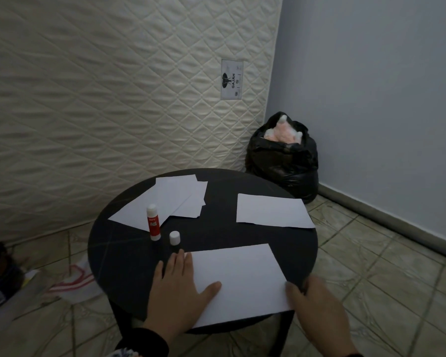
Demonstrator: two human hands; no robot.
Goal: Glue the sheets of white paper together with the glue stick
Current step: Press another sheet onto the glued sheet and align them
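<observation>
While left hand [177,289] lies flat on near sheet [240,279], blurred right hand [317,305] perhaps pinching it, one glue stick [153,222], one cap [174,238].

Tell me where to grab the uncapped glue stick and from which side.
Grip the glue stick around its red barrel, coming from above and the near side. It stands upright with its cap off beside it, so the white glue tip is exposed and best avoided. The left hand, flat on the nearest sheet, is probably closest.
</observation>
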